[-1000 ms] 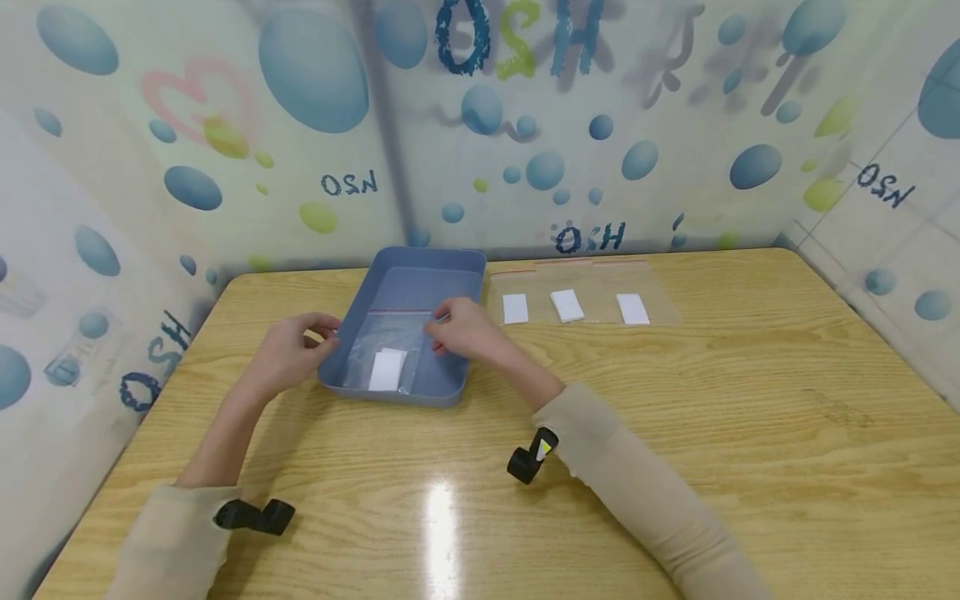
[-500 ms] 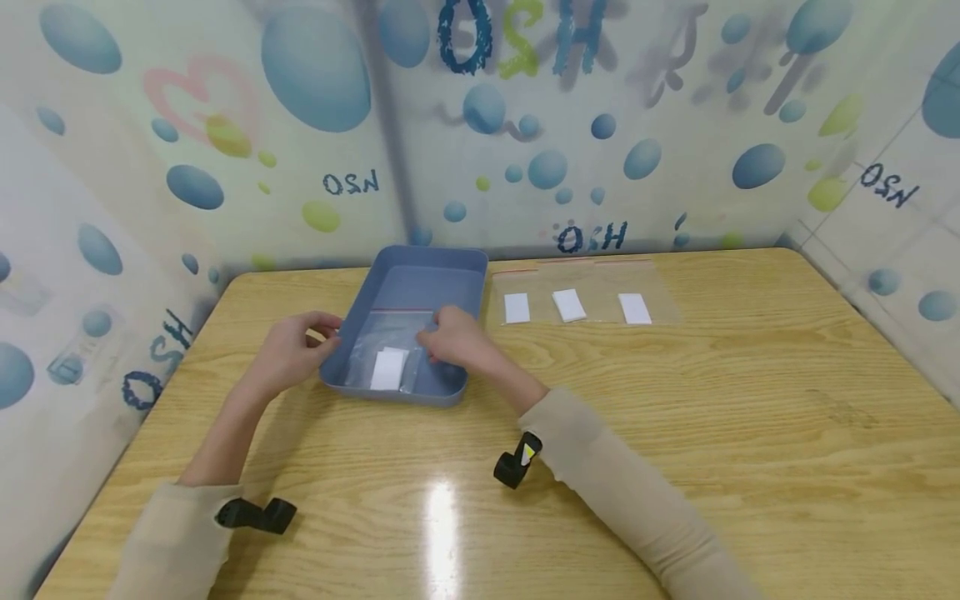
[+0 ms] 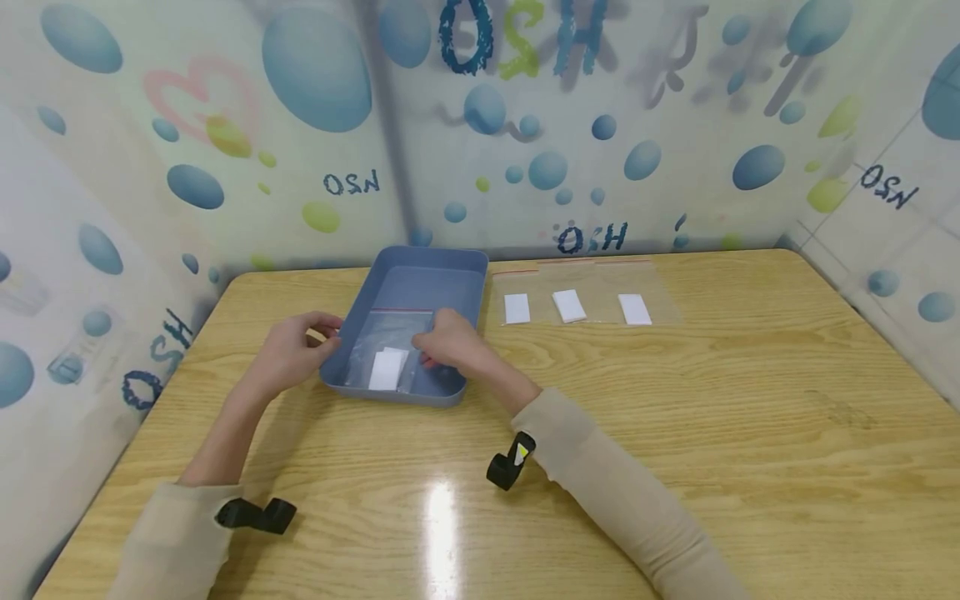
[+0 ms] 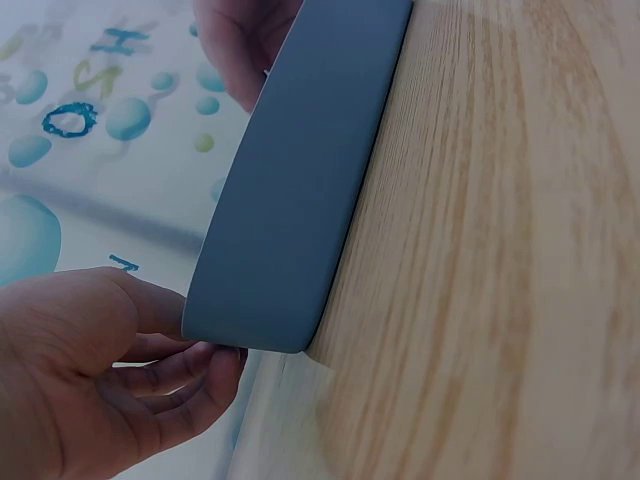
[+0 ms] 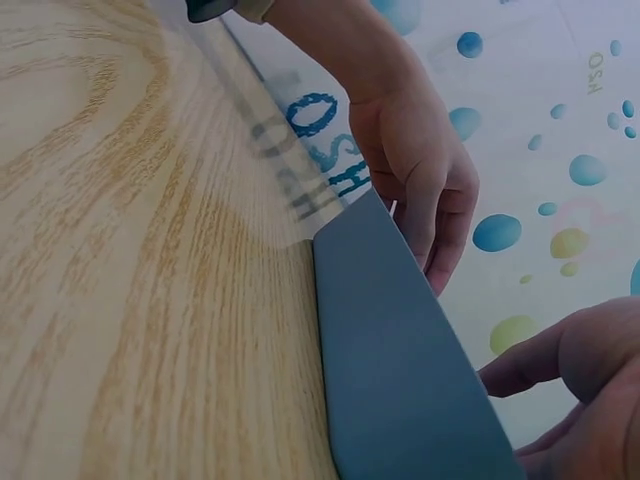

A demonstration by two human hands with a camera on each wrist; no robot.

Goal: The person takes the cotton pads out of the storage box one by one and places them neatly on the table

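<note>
A clear zip bag [image 3: 366, 333] with a red closure line lies inside the blue-grey plastic tray [image 3: 427, 287]. White cards [image 3: 387, 368] rest in its lower part. My left hand [image 3: 296, 354] holds the tray's left wall, thumb near the rim and other fingers outside; the left wrist view shows this hand [image 4: 120, 375] at the tray's corner. Inside the tray, my right hand [image 3: 453, 342] is over the bag's right edge with its fingers pointing down. In the right wrist view, the tray wall hides the fingertips of this hand [image 5: 590, 385], so its contact with the bag is unclear.
Right of the tray, several flat clear bags lie near the table's back edge, with a left white card [image 3: 517, 308], a middle one [image 3: 568, 306] and a right one [image 3: 634, 309]. A patterned curtain [image 3: 480, 167] stands behind the wooden table [image 3: 675, 433].
My right hand has moved slightly left and down within the tray, over the bag's right edge. The left hand, the tray and the bag look unmoved.
</note>
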